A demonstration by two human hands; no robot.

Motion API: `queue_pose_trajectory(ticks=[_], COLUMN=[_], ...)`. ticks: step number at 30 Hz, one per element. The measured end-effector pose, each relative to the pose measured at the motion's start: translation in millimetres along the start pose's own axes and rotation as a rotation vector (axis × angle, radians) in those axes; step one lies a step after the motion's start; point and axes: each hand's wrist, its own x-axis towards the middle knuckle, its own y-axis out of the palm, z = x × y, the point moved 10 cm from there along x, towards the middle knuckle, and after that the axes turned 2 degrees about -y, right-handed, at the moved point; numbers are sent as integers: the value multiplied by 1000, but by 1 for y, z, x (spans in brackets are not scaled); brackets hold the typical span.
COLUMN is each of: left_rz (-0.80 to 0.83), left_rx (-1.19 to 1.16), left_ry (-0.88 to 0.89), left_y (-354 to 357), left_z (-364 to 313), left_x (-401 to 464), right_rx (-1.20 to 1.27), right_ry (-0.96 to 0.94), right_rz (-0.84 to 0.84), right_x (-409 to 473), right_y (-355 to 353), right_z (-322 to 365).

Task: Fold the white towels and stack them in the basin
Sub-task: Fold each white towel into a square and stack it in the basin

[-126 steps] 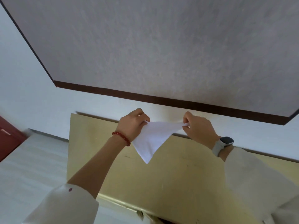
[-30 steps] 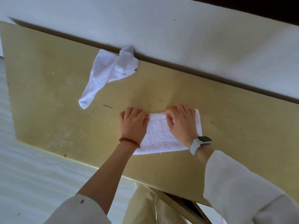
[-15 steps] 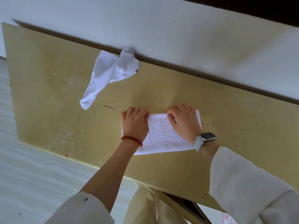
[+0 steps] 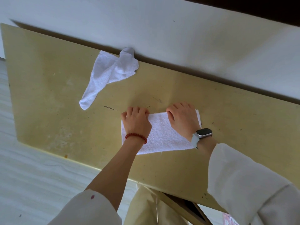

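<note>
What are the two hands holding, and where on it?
The left hand and right hand both grip the folded white towel at its far edge, one near each far corner, on the table.

My yellowish, scuffed desk (image 4: 227,120) stands against the pale wall. On it lie two white towels: a folded towel (image 4: 164,135) flat before me, and a crumpled towel (image 4: 110,73) at the far edge.
</note>
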Motion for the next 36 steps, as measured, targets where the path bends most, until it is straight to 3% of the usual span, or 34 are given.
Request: queue_pose_trajectory(ticks=[4, 7, 10, 13, 16, 20, 23, 27, 30, 32, 36], left_rz=[1, -115, -276, -150, 55, 166, 198, 52, 54, 128, 172], left_rx=[30, -45, -77, 38, 196, 309, 304, 173, 241, 252, 295], left_ry=[-25, -20, 174, 372, 365, 283, 234, 223, 400, 406, 336], left_y=[-2, -20, -38, -10, 24, 38, 38, 11, 14, 24, 41], left_z=[-2, -4, -17, -32, -25, -3, 3, 3, -9, -10, 0], left_x=[1, -7, -29, -57, -67, -62, -60, -59, -71, -74, -71], right_rx=[-41, -86, -84, -61, -92, -103, -70, 167, 417, 523, 584], right_ry=[-3, -1, -81, -84, 5, 212, 262, 361, 710, 856, 946], right_rz=[-30, -135, -130, 14, 147, 233, 256, 75, -140, -77, 172], right_x=[2, -6, -31, -53, -58, -68, -76, -72, -82, -86, -100], right_y=[-1, -11, -1, 24, 41, 43, 38, 11, -10, -1, 18], right_z=[3, 6, 21, 29, 10, -36, -51, -58, -87, -99, -99])
